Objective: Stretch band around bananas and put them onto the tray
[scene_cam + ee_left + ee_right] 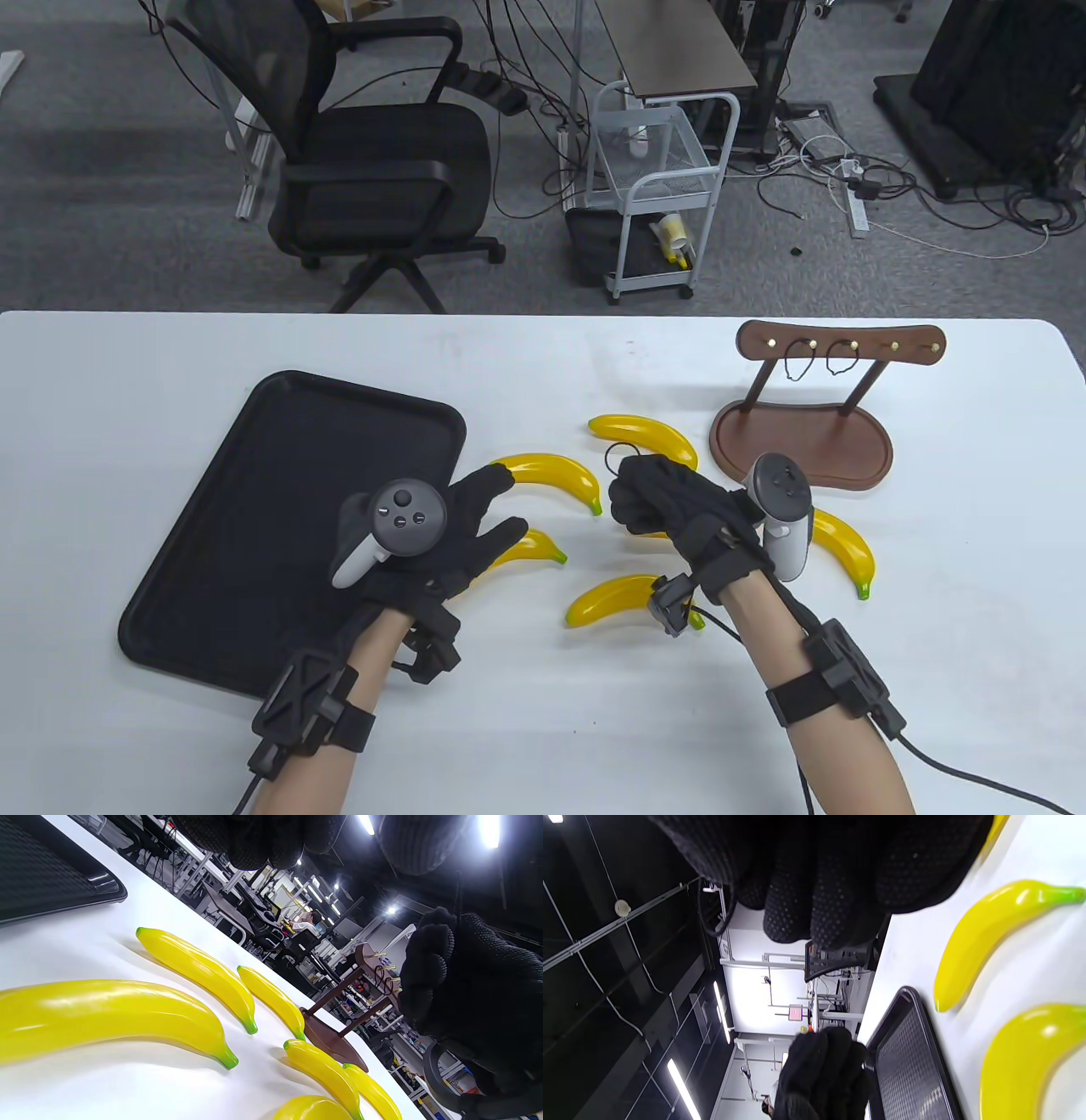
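Bananas point(556, 473) lie loose on the table point(170, 356) beside the tray point(254, 424); right hand point(670, 501) pinches a band point(612, 454), left hand point(458, 526) hovers with fingers spread.

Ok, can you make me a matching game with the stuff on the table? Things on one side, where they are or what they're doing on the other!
Things:
1. tray
2. wooden stand
3. right hand
4. left hand

Places or states:
A. fingers spread out, reaching towards the bananas
B. lying flat on the left side of the table, nothing on it
C. curled up, holding a thin black band
D. standing at the far right, with two black bands hanging from its pegs

Pairs: 1-B, 2-D, 3-C, 4-A
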Tool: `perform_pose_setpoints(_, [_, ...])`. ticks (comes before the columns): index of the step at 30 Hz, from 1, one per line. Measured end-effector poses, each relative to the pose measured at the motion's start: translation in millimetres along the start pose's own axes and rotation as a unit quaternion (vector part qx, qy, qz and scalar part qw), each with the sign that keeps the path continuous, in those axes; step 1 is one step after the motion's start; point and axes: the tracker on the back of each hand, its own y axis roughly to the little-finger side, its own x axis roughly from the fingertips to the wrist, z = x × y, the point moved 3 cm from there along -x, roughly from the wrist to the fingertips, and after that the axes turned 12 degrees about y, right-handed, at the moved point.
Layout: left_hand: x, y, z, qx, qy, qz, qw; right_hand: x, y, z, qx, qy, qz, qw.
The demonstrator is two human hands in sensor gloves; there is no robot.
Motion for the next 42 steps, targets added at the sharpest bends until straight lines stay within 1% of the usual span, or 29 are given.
perform_pose_setpoints(9, [5, -4, 5, -0.007, -0.019, 0.011, 1.0, 8, 4, -32, 0.022, -0.065, 0.006, 0.998])
perform_pose_setpoints(18, [3, -3, 14, -0.012, -0.018, 0.011, 1.0, 14, 11, -55, 0.039, -0.12, 0.004, 0.992])
perform_pose_setpoints(26, [4, -4, 16, -0.015, -0.016, 0.008, 1.0, 18, 21, -69, 0.055, -0.146, -0.003, 0.988])
perform_pose_setpoints(42, [2, -9, 22, -0.023, -0.004, 0.015, 1.0, 20, 37, -83, 0.078, -0.183, -0.019, 0.98])
